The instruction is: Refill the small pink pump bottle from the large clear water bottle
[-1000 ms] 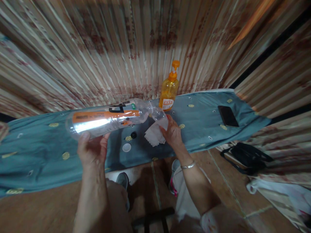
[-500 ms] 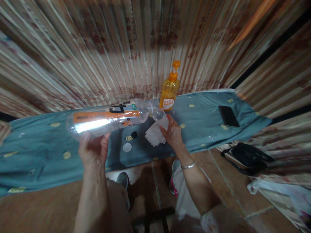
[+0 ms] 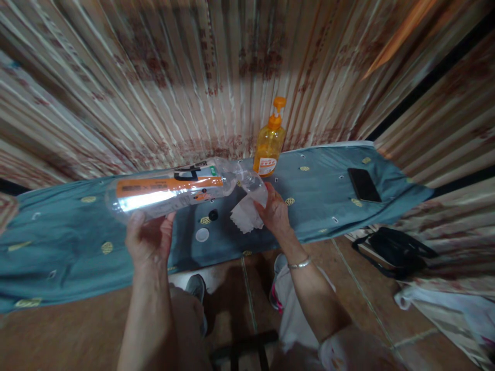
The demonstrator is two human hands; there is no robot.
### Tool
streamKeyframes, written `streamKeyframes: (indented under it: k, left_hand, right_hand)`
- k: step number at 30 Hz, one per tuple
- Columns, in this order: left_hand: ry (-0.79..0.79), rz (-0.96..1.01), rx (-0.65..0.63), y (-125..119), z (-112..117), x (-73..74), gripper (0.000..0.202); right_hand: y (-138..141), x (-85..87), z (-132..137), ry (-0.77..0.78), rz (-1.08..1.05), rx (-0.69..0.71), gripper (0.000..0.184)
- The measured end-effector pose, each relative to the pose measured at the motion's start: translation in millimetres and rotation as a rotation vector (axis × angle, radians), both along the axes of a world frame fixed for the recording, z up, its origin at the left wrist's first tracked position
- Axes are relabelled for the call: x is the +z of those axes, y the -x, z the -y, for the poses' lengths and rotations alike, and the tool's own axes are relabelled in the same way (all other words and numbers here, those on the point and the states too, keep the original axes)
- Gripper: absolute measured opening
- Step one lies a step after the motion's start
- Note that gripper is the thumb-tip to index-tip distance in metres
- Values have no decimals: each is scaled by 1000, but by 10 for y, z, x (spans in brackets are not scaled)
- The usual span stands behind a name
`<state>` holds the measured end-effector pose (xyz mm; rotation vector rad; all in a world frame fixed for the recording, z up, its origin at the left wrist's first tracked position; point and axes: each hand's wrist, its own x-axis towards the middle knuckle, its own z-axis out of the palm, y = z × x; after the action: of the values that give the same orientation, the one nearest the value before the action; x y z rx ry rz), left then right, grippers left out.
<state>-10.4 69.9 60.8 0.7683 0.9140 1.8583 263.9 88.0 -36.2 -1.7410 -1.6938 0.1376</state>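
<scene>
A large clear plastic bottle [image 3: 174, 188] with an orange and silver label lies sideways in the air above the cloth-covered table. My left hand [image 3: 149, 232] grips its body from below near the base, thumb and fingers apart around it. At the bottle's right end, my right hand [image 3: 275, 208] is closed on a white tissue [image 3: 247, 214], pressed against the clear end part. Some of the fingers are hidden behind the tissue and bottle. Below the bottle, a small black cap [image 3: 213, 215] and a white round lid [image 3: 202, 235] rest on the cloth.
An orange pump bottle [image 3: 268, 149] stands upright at the table's back edge, before a pleated curtain [image 3: 174, 77]. A dark phone [image 3: 364, 185] lies on the right of the blue-green cloth [image 3: 317, 180]. A black bag [image 3: 398, 250] sits low at the right.
</scene>
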Motion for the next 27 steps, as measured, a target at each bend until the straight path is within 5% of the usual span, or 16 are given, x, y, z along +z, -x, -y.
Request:
streamKeyframes:
  k: [6,27]
  left_hand:
    - [-2,29,21,-101,20,74,61]
    - [1,64,34,-79,-4,19,57]
  right_hand:
    - [2,-16,-4,-18,10,-2,62]
    - [-21,-25,-1,-4,6,14,63]
